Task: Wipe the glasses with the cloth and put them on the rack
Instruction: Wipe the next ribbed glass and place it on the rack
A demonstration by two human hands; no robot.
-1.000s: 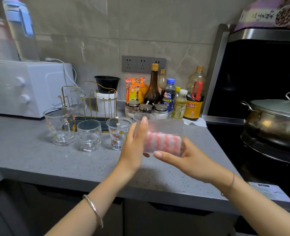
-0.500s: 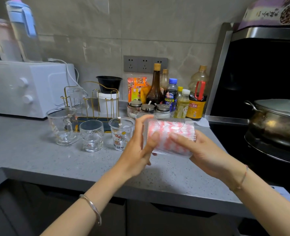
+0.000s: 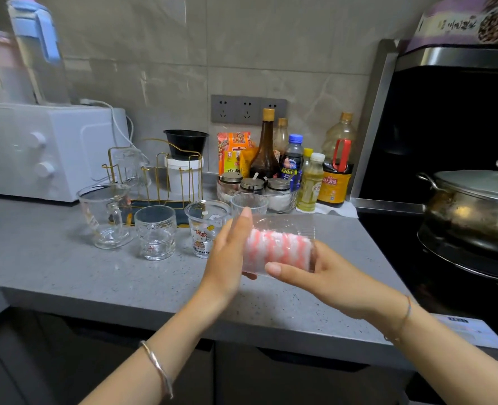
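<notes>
I hold a clear ribbed glass on its side above the counter, with a pink-and-white striped cloth stuffed inside it. My left hand presses flat against the glass's left end, fingers straight and pointing up. From below and from the right, my right hand grips the glass with its fingers curled under it. A gold wire rack stands behind and carries one upturned glass. In front of the rack stand a handled glass mug, a tumbler, a cartoon-printed cup and another ribbed glass.
A white oven sits at the back left. Sauce bottles and spice jars crowd the back wall. A steel pot rests on the black stove at the right. The grey counter's front edge runs just below my hands.
The glass has come down a little and turned in my hands. My left fingers, wrapped round its end half a second ago, are now straight against it.
</notes>
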